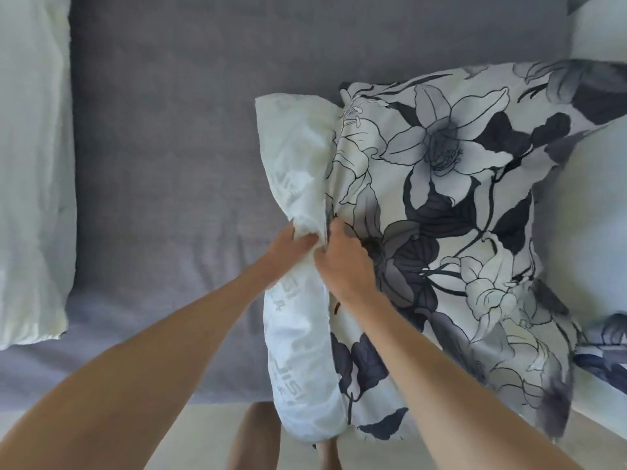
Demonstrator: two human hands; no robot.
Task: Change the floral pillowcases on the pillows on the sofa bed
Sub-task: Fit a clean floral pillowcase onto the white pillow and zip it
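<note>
A floral pillowcase [448,212] with grey and dark lilies covers most of a white pillow [298,171] lying on the grey sofa bed [176,157]. The pillow's white end sticks out of the case's open left side. My left hand [288,245] grips the bare pillow's edge at the opening. My right hand [342,262] pinches the rim of the floral case right beside it. Both hands nearly touch each other.
A bare pale pillow [30,171] lies along the left edge of the sofa bed. Another pale pillow [590,225] and a second floral piece [604,361] sit at the right. The beige floor [203,435] and my legs show below the bed's front edge.
</note>
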